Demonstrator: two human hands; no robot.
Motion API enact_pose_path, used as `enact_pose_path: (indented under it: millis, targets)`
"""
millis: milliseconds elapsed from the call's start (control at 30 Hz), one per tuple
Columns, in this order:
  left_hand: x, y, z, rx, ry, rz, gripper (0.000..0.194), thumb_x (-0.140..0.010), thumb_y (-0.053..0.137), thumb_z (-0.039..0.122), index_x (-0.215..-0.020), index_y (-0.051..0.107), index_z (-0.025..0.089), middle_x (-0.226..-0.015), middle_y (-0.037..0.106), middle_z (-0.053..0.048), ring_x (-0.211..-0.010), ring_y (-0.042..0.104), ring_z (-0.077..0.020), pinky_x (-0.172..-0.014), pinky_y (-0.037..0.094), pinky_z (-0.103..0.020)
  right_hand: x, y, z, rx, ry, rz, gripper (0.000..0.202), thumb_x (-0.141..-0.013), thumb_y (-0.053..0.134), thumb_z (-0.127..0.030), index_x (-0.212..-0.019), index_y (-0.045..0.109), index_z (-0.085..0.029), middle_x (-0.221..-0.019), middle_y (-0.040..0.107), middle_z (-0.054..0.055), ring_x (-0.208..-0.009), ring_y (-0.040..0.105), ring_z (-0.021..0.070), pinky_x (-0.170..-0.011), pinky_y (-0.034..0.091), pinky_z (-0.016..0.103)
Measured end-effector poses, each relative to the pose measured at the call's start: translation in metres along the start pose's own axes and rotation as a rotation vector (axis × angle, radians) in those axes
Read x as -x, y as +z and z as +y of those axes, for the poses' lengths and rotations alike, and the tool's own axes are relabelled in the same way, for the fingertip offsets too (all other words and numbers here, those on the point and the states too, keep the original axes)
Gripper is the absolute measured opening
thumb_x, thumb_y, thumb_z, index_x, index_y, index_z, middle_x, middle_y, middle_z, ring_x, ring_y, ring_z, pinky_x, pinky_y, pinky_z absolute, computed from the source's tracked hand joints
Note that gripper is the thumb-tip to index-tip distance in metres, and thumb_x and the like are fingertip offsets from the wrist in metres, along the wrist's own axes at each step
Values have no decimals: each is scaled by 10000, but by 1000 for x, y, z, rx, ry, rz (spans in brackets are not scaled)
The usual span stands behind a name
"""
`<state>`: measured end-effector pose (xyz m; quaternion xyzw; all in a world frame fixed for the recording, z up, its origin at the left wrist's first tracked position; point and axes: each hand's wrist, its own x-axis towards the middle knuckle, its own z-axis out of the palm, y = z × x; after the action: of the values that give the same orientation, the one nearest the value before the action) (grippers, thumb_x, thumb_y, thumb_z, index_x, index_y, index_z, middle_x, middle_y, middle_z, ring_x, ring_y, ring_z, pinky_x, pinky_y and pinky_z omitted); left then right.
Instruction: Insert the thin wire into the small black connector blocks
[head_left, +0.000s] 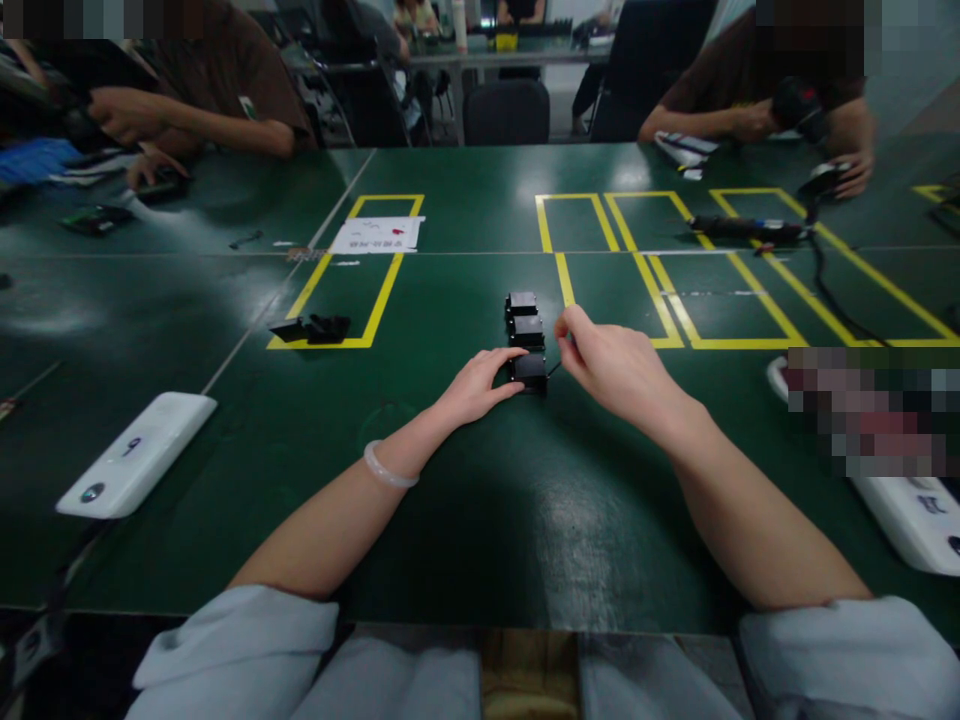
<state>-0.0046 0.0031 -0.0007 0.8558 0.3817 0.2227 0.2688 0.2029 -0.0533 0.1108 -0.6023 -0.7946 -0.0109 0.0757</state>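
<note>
Three small black box-shaped parts stand in a row on the green table: the nearest black part (530, 371), the middle black part (527, 329) and the farthest black part (521, 303). My left hand (480, 385) grips the nearest one from its left side, thumb on the near edge and fingers on the far edge. At its right side, my right hand (600, 360) is closed in a pinch on a thin dark rod (555, 370). The rod's tip reaches the part's right edge; whether it enters the part I cannot tell. Most of the rod is hidden by my fingers.
Yellow tape outlines (386, 300) mark the table. A dark folded piece (311, 328) and a white paper label (379, 234) lie left. White power banks (139, 455) flank my arms. Farther right lies a dark cabled tool (750, 230). Two people work across the table.
</note>
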Motion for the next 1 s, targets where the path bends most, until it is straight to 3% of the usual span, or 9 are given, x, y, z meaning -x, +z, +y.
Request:
enact_pose_path:
  millis: [167, 367, 600, 833, 1000]
  targets:
    - [0, 0, 1, 10, 7, 7, 475, -909, 620, 348, -1356, 516, 223, -1370, 591, -65, -1216, 540, -264, -1041, 419, -404, 1, 1, 0, -51, -17, 31, 293, -982, 314, -305, -1143, 531, -193, -895, 720, 50, -707, 619, 170, -541, 224, 283]
    - [0, 0, 0, 5, 11, 7, 470, -907, 618, 343, -1351, 521, 226, -1366, 595, -65, -1203, 551, -266, -1037, 422, -409, 1, -2, -2, 3, -21, -15, 335, -1009, 317, -421, -1077, 563, -203, -862, 721, 55, -721, 636, 193, -549, 214, 287]
    - [0, -1, 2, 13, -2, 3, 477, -906, 616, 341, -1359, 516, 229, -1375, 588, -66, -1225, 539, -268, -1050, 417, -412, 1, 0, -1, -5, -20, 5, 288, -995, 324, -323, -1136, 544, -202, -873, 715, 43, -689, 615, 173, -539, 216, 284]
    - [0, 0, 0, 2, 24, 10, 473, -914, 616, 359, -1356, 519, 220, -1373, 592, -64, -1210, 545, -263, -1046, 416, -404, 1, -1, -1, -10, -36, 5, 316, -1007, 336, -408, -1063, 566, -200, -871, 718, 48, -713, 621, 176, -543, 215, 285]
    - [0, -1, 2, 8, 6, 3, 472, -912, 616, 342, -1358, 518, 221, -1380, 587, -65, -1219, 539, -265, -1043, 419, -407, 1, 0, -2, 16, -24, 8, 295, -994, 325, -332, -1119, 555, -195, -835, 712, 44, -662, 607, 170, -526, 203, 284]
